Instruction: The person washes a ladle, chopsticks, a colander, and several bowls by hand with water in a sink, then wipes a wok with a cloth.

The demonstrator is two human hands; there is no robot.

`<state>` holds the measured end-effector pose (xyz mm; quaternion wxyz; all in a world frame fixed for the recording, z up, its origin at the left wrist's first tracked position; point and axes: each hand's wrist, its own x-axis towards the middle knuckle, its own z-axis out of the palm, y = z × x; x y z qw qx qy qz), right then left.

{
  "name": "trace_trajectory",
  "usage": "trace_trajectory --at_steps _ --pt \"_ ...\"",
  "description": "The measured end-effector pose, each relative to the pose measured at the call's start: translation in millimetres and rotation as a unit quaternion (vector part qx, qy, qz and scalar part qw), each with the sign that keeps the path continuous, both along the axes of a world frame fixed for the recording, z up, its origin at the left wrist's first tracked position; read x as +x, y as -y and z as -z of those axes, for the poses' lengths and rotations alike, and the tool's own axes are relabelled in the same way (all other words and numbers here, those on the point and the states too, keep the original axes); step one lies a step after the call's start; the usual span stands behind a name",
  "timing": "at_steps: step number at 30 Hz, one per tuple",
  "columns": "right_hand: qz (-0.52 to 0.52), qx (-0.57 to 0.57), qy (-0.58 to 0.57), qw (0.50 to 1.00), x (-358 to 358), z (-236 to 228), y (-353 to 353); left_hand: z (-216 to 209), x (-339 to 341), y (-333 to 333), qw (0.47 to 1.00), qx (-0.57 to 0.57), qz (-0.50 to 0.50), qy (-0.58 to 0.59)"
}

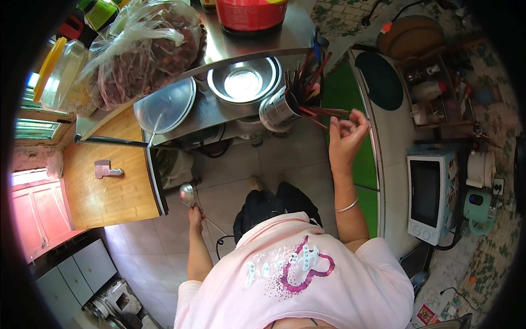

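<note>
My left hand is low on the left, closed around the handle of a shiny metal ladle, its round bowl pointing away from me. On the right, my raised right hand is at the ends of dark reddish chopsticks; its bent fingers close on them. Those chopsticks lean out of a perforated metal utensil holder fixed at the shelf's front edge. Many more sticks stand bunched in it. My fingers partly hide the stick ends.
Metal bowls and a round lid rest on the lower shelf. Above are a plastic bag of dark red food and a red pot. A cleaver lies on the wooden board. At right stands a white microwave.
</note>
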<state>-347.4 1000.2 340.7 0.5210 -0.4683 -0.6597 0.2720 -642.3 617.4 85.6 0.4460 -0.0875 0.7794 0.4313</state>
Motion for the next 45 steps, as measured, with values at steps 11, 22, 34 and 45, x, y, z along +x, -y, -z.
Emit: trace_trajectory --at_steps 11,22,34,45 --pt "-0.191 -0.111 0.199 0.955 -25 12 -19 21 -10 -8 0.998 -0.041 0.041 0.019" --pt "-0.230 -0.068 0.435 0.868 44 -20 -82 26 -3 -32 0.999 -0.016 0.041 0.026" --pt "-0.222 0.184 0.462 0.839 54 -15 -114 3 56 -65 0.998 0.016 0.008 0.056" --pt "-0.099 0.020 0.077 0.992 34 -54 -80 -33 47 -102 0.996 0.057 0.072 -0.004"
